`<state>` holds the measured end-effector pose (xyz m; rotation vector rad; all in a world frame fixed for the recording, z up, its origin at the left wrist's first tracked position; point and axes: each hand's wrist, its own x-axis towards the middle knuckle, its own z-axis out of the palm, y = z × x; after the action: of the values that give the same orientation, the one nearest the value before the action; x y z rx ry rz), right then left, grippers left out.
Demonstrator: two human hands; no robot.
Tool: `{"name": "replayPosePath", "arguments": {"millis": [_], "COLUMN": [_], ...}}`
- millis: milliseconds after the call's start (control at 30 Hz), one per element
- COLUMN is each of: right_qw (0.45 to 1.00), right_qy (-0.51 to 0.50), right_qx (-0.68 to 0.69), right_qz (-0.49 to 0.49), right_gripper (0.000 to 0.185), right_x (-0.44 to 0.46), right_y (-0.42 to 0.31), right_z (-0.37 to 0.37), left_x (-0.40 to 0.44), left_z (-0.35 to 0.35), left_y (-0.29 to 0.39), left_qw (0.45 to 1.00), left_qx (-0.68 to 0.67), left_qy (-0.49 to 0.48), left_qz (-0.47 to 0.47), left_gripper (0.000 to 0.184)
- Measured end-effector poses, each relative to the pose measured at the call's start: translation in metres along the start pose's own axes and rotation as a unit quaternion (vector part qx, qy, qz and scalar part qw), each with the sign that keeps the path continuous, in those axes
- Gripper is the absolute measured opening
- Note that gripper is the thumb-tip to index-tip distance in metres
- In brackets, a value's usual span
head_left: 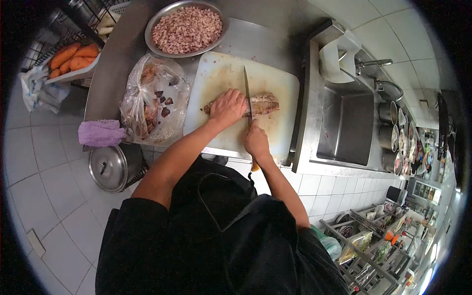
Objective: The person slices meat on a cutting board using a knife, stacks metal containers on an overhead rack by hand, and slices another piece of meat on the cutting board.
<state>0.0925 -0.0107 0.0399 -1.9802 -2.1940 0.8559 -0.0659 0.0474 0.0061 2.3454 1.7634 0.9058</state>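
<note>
A long piece of browned meat lies across the white cutting board. My left hand presses down on its left part, fingers bent together over it and hiding much of that end. In my right hand is the handle of a long kitchen knife. Its blade points away from me and crosses the meat just right of my left fingertips. Left of the board sits a clear plastic bag with dark meat pieces in it.
A metal bowl heaped with diced meat stands behind the board. At the right is a steel sink. A purple cloth hangs at the counter's left edge, above a lidded pot. Carrots fill a container at far left.
</note>
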Motion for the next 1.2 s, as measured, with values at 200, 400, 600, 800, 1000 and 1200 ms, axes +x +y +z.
{"name": "replayPosePath", "arguments": {"millis": [200, 400, 600, 800, 1000, 1200], "right_qw": [1.0, 0.996, 0.996, 0.982, 0.953, 0.942], "right_qy": [0.01, -0.055, -0.034, -0.011, 0.034, 0.056], "right_qx": [0.01, 0.0, 0.009, 0.142, 0.224, 0.244], "right_qz": [-0.004, 0.076, 0.082, 0.125, 0.2, 0.223], "right_gripper": [0.027, 0.03, 0.021, 0.017, 0.021, 0.022], "right_x": [-0.004, -0.118, -0.184, -0.216, -0.222, -0.218], "right_y": [0.01, 0.038, 0.061, 0.065, 0.083, 0.089], "right_z": [0.007, 0.006, 0.001, -0.039, -0.033, -0.031], "left_x": [-0.004, -0.001, 0.018, 0.047, 0.036, 0.043], "left_z": [0.01, 0.011, 0.005, -0.019, 0.014, 0.028], "left_y": [-0.001, -0.007, -0.039, -0.002, 0.081, 0.076], "left_qw": [0.999, 0.999, 0.995, 0.993, 0.99, 0.984], "left_qx": [0.023, 0.038, 0.069, -0.014, -0.024, -0.086], "left_qy": [0.036, 0.028, 0.059, 0.074, -0.14, -0.119], "left_qz": [0.019, -0.008, 0.028, 0.095, -0.007, 0.107], "left_gripper": [0.018, 0.016, 0.014, 0.023, 0.049, 0.04]}}
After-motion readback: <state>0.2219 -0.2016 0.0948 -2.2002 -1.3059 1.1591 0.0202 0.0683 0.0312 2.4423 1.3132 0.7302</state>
